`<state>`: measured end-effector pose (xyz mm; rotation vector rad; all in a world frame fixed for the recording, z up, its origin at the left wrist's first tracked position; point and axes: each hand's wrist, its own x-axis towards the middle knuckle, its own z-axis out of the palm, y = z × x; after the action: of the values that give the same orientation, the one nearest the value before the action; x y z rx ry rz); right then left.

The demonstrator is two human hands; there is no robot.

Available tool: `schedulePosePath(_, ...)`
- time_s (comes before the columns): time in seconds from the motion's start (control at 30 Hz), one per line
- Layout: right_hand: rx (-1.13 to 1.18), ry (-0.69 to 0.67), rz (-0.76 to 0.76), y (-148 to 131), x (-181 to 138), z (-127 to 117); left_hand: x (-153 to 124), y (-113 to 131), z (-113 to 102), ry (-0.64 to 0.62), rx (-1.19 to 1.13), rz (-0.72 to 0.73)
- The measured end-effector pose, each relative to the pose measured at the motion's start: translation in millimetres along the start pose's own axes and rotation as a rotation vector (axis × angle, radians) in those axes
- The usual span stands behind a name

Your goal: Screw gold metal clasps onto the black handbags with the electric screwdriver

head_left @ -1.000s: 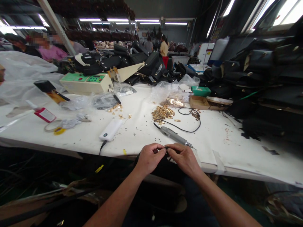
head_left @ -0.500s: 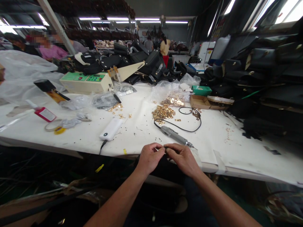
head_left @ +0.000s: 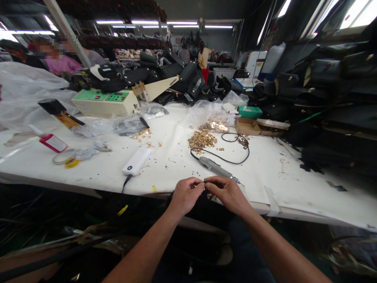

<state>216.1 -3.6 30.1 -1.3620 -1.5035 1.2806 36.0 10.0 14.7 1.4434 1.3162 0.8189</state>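
My left hand [head_left: 187, 193] and my right hand [head_left: 226, 192] meet at the table's near edge, thumbs and fingertips pinched together. Between them is something small and dark, mostly covered by the fingers, so its kind does not show. Dark material hangs just below the fingertips. Right behind my right hand lies a grey electric screwdriver [head_left: 215, 166], its bit pointing right and its black cord [head_left: 238, 162] looping back. Beyond it is a heap of gold metal fittings [head_left: 202, 140]. Several tiny dark bits are scattered on the white tabletop near the hands.
A white power bank [head_left: 136, 161] with a cable lies left, near a red-labelled bottle [head_left: 53, 142] and a hammer [head_left: 59, 112]. Behind stand a cream machine [head_left: 103, 103], piled black bags [head_left: 188, 80], a cardboard box [head_left: 247, 127] and a green box [head_left: 249, 112]. Other people are in the background.
The view has shifted slightly. My hands stay together at the same spot, with the right fingers moved a little closer over the small dark thing.
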Motion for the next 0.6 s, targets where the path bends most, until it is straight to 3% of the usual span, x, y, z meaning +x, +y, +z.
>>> schedulePosePath(0.13,0.014,0.038,-0.015,0.2,2.8,1.7,-4.4,5.9,-6.4,-0.041,0.131,0.105)
schedulePosePath(0.3,0.154,-0.002,0.042,3.5,5.6,3.0,-17.4,7.7,-20.2,-0.108,0.527,0.352)
schedulePosePath(0.37,0.213,-0.025,0.085,5.1,5.6,5.0,-21.1,4.2,-23.6,-0.175,0.556,0.325)
schedulePosePath(0.47,0.244,-0.057,0.126,6.6,4.1,9.7,-24.4,-2.9,-25.0,-0.277,0.409,0.195)
schedulePosePath(0.6,0.151,-0.034,0.141,6.6,1.2,15.1,-27.1,-9.3,-20.7,-0.272,0.291,0.059)
